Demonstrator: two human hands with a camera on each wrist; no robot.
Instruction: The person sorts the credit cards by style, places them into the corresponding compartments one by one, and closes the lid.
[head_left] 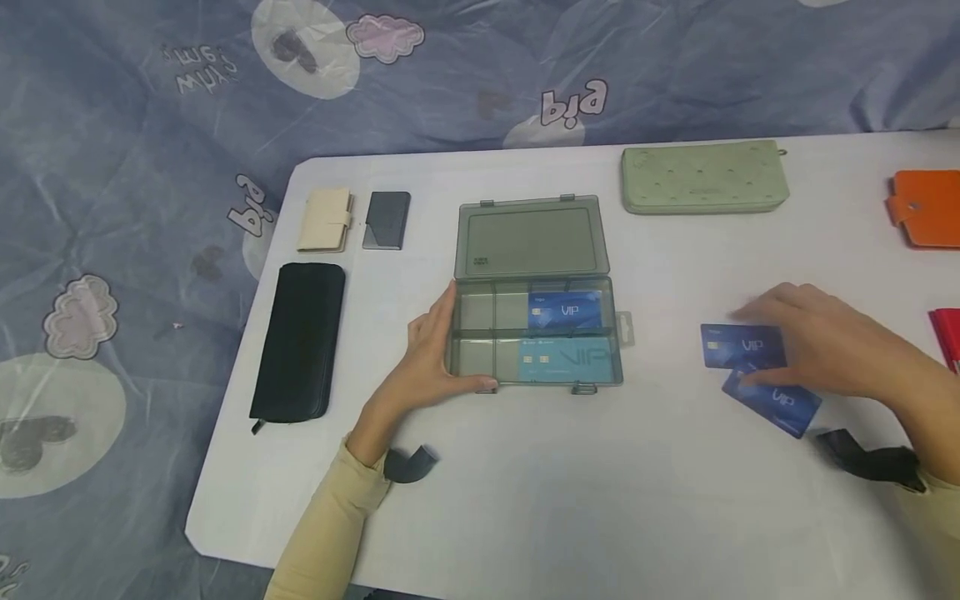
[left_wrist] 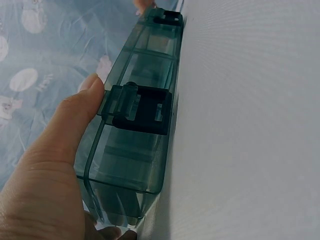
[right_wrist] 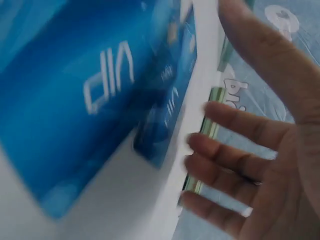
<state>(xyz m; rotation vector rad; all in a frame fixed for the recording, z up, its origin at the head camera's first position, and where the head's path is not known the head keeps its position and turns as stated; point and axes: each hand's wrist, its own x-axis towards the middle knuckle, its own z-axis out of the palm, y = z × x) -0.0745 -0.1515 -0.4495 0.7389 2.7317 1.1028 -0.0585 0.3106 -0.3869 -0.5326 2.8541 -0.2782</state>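
Note:
A translucent grey-green plastic box [head_left: 474,312] with divided compartments lies with its lid swung back. My left hand [head_left: 426,367] grips its near left corner, thumb over the front rim by a latch [left_wrist: 140,110] and fingers along the left side. Inside the box, a dark blue VIP card [head_left: 565,310] lies in the back row and overlapping light blue cards [head_left: 573,360] in the front row. To the right, my right hand [head_left: 843,343] hovers over two blue VIP cards, an upper card [head_left: 738,346] and a tilted lower card [head_left: 776,408]. Its fingers are spread in the right wrist view.
A green wallet [head_left: 705,177] lies behind on the right. Orange [head_left: 930,208] and red [head_left: 948,333] items sit at the right edge. On the left are a black zip wallet [head_left: 298,342], a cream card holder [head_left: 324,219] and a dark grey card holder [head_left: 387,219].

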